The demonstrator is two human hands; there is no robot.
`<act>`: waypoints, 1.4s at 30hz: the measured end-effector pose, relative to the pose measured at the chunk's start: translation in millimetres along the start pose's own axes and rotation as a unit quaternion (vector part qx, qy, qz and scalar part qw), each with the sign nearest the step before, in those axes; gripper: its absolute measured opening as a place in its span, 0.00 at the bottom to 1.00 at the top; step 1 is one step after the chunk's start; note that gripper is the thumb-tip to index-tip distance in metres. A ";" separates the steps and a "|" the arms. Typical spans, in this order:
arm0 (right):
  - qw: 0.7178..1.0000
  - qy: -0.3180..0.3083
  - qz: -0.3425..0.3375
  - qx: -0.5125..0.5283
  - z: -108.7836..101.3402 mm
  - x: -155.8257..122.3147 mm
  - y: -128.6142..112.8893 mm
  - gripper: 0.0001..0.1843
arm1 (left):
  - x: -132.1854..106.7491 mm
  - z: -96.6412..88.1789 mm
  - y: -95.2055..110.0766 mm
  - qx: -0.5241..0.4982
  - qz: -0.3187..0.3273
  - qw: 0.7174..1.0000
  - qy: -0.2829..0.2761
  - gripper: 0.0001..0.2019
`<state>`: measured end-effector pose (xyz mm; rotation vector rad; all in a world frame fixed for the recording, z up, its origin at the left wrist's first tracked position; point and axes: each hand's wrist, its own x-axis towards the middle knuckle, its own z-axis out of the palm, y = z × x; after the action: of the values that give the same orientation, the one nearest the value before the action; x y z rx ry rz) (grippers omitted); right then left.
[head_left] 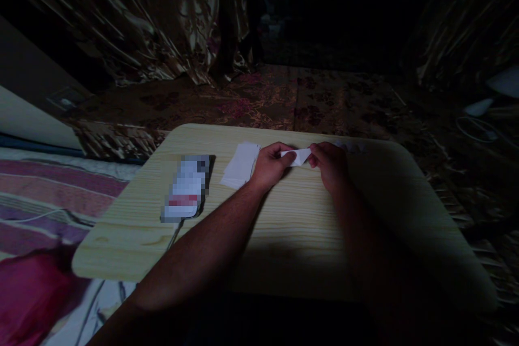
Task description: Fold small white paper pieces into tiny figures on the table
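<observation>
A small folded piece of white paper is held between both hands, just above the wooden table. My left hand grips its left end, with the thumb lying across the front. At the paper's right end, the fingers of my right hand pinch a corner. A loose stack of white paper sheets lies on the table, left of my left hand. Several small pale pieces sit behind my right hand; the dim light hides their exact shape.
A blurred-out phone-like object lies on the table's left side, with a cable below it. A striped bed cover and a red cloth are at the left. Patterned curtains hang behind. A white device is at the right.
</observation>
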<state>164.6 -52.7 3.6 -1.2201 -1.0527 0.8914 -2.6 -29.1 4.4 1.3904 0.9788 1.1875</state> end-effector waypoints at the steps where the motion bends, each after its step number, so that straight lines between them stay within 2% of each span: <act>1: 1.000 0.002 0.003 -0.010 0.0 -0.2 -0.2 0.18 | 0.2 -0.1 -0.1 0.003 0.000 1.000 0.002 0.08; 5: 1.000 -0.006 0.003 -0.019 1.8 -0.8 -0.6 0.18 | 1.6 -0.6 -1.9 -0.001 0.005 1.000 0.009 0.09; 13: 0.999 0.014 -0.038 -0.022 3.1 -2.0 -5.2 0.16 | 0.2 -0.5 2.9 0.004 -0.012 0.999 -0.053 0.08; 16: 0.999 0.003 -0.039 -0.033 5.0 -1.9 -6.2 0.18 | 0.0 -0.7 2.4 0.003 -0.014 0.999 -0.044 0.09; 19: 0.998 0.045 -0.047 -0.007 8.5 -0.8 -5.9 0.18 | 0.6 -0.7 -0.8 -0.007 -0.016 1.000 -0.021 0.10; 22: 0.998 0.058 -0.034 -0.004 9.6 -0.6 -6.5 0.15 | 1.0 -0.1 -3.0 -0.017 -0.028 0.999 0.001 0.10; 28: 0.996 0.018 -0.024 -0.088 5.8 -5.7 -10.4 0.14 | -0.7 2.0 -2.0 -0.024 -0.042 0.999 0.021 0.11; 32: 0.994 0.016 -0.025 -0.104 6.2 -7.9 -12.8 0.13 | -2.1 3.6 -2.4 -0.010 -0.043 0.999 0.030 0.11; 42: 0.984 0.002 -0.012 -0.180 10.1 -11.5 -18.5 0.11 | -3.8 6.0 1.3 -0.048 -0.054 0.997 0.016 0.12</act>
<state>151.4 -63.4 20.5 -1.5032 -1.2604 0.6958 2.6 -34.2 5.2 1.2319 0.9928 1.1643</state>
